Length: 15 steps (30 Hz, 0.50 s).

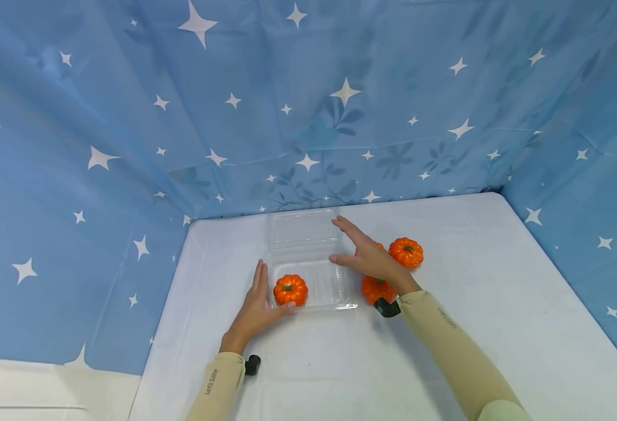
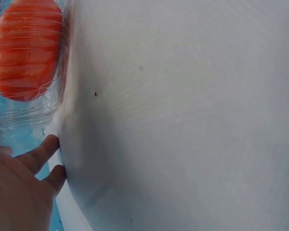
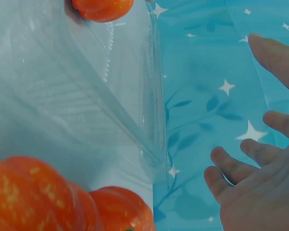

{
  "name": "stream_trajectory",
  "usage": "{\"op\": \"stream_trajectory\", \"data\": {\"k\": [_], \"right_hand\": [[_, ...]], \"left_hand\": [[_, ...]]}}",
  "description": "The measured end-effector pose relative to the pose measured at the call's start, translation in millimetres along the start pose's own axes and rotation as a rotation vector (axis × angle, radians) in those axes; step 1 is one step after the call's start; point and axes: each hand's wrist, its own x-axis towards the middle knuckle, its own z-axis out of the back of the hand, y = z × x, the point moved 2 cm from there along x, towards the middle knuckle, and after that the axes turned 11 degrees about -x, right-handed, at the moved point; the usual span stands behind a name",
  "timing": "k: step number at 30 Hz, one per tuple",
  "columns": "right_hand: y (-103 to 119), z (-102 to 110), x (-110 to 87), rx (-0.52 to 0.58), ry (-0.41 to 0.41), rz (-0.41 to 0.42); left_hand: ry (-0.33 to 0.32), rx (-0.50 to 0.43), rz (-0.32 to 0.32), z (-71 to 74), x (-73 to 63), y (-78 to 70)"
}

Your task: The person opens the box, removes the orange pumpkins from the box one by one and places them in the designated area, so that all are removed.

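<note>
A clear plastic clamshell box [image 1: 321,286] lies opened flat on the white table, its lid [image 1: 304,228] toward the back. One small orange pumpkin [image 1: 290,290] sits in the left part of its base. My left hand [image 1: 255,310] rests beside the box's left front corner, fingers straight, thumb at the front rim near that pumpkin. Over the right side hovers my right hand [image 1: 366,251], fingers spread and holding nothing. In the right wrist view that hand [image 3: 265,178] is apart from the box wall [image 3: 111,101].
To the right of the box are a pumpkin [image 1: 406,252] at the back, another pumpkin [image 1: 378,289] nearer the front, and a third pumpkin mostly hidden behind my right hand. A blue star-patterned curtain [image 1: 308,105] borders the table's back and sides.
</note>
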Motion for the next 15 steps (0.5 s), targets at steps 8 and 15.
{"op": "stream_trajectory", "data": {"k": [8,15], "right_hand": [[10.2,-10.8,10.7,0.032,0.067,0.007],[12.9,-19.7,16.5,0.059,0.112,0.038]], "left_hand": [[-0.016,0.014,0.0,2.6,-0.6,0.6],[-0.008,-0.004,-0.009,0.7,0.9,1.4]]}}
